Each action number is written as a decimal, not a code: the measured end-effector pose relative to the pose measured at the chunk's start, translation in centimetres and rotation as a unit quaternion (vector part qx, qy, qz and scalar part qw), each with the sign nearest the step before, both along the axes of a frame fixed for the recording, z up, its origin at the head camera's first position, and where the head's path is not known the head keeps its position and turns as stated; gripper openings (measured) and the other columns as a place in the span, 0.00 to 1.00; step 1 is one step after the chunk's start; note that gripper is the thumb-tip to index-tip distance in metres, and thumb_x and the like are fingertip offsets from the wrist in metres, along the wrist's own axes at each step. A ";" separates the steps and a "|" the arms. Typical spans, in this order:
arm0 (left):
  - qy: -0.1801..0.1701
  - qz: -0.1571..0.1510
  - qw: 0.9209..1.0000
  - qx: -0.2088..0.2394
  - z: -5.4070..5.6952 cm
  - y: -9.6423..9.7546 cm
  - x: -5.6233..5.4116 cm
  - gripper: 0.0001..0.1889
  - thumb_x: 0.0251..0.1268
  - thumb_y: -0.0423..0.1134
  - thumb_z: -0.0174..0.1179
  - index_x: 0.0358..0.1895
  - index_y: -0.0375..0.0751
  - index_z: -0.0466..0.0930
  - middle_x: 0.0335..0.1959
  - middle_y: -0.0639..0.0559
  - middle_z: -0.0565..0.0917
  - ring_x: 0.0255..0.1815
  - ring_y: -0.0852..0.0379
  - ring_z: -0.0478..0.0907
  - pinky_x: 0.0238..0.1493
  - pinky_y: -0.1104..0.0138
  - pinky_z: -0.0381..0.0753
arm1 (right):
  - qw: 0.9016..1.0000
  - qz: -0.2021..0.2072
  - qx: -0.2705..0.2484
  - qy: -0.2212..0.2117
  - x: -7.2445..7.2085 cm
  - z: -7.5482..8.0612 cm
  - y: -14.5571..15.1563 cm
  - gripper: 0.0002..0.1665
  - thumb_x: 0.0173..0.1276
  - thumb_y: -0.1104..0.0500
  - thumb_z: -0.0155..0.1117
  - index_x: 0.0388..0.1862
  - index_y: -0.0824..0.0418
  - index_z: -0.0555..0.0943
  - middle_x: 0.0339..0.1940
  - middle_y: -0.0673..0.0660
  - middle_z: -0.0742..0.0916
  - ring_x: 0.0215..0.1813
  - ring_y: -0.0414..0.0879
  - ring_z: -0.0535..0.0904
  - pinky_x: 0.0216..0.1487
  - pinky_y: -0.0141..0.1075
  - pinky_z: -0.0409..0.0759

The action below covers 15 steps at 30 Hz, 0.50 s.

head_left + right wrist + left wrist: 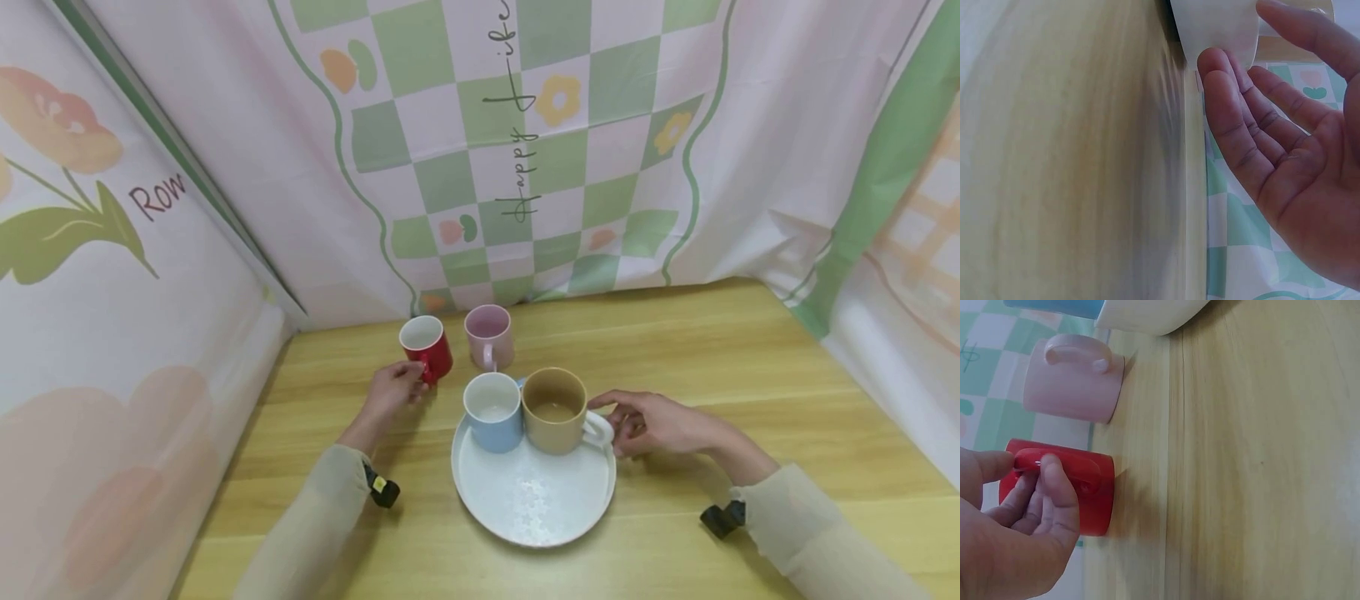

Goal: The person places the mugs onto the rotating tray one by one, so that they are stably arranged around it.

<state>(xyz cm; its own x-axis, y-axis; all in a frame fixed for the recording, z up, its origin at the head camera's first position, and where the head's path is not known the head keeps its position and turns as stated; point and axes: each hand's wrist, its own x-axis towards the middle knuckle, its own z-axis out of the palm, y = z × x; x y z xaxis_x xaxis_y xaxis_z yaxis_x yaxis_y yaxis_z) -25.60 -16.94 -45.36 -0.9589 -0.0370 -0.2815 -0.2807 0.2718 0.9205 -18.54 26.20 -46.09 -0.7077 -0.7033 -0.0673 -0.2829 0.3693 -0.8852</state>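
Note:
Near the back left of the table stands a red mug (438, 354) with a white inside. My left hand (397, 385) pinches its red handle (1060, 464) between thumb and fingers. A yellow-brown mug (555, 417) with a white handle (597, 428) stands upright on a round white tray (532, 508), touching or nearly touching a light-blue mug (497, 421) on its left. My right hand (648, 425) is beside the white handle, its fingers loosely bent around nothing. In the right wrist view its fingertips (1215, 62) lie at the tray's rim; whether they touch cannot be told.
A pink mug (491, 342) stands behind the tray, just right of the red mug, its handle toward me. Behind the wood-grain table (697, 358) hangs a checked cloth (510, 150), and another patterned cloth (112, 350) closes off the left side.

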 end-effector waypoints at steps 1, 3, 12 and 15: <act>-0.002 0.001 1.000 0.006 0.0 0.1 0.0 0.19 0.77 0.46 0.53 0.62 0.40 0.77 0.53 0.43 0.83 0.46 0.54 0.82 0.48 0.63 0.84 | 1.000 -0.001 0.001 -0.002 0.0 0.0 0.0 0.41 0.64 0.63 0.70 0.72 0.70 0.64 0.46 0.65 0.84 0.41 0.43 0.85 0.36 0.38 0.87; -0.007 0.001 1.000 0.019 -0.1 0.2 -0.1 0.18 0.77 0.46 0.54 0.61 0.40 0.78 0.52 0.43 0.84 0.44 0.55 0.83 0.45 0.65 0.83 | 1.000 -0.003 0.003 -0.004 0.0 0.0 0.0 0.41 0.64 0.63 0.70 0.72 0.70 0.64 0.46 0.66 0.83 0.41 0.43 0.85 0.37 0.38 0.87; -0.024 0.017 0.998 0.052 -0.1 0.5 -0.3 0.21 0.75 0.48 0.55 0.62 0.38 0.77 0.51 0.43 0.85 0.41 0.59 0.86 0.47 0.65 0.85 | 1.000 -0.001 -0.003 -0.006 0.1 0.1 0.0 0.43 0.62 0.62 0.71 0.72 0.72 0.62 0.46 0.67 0.84 0.42 0.44 0.85 0.37 0.37 0.87; -0.024 0.020 0.998 0.061 -0.1 0.6 -0.5 0.22 0.76 0.49 0.55 0.62 0.37 0.77 0.51 0.43 0.85 0.41 0.59 0.87 0.48 0.65 0.85 | 1.000 -0.001 -0.002 -0.007 0.1 0.1 0.0 0.44 0.63 0.61 0.71 0.73 0.72 0.62 0.47 0.67 0.84 0.43 0.44 0.85 0.38 0.36 0.87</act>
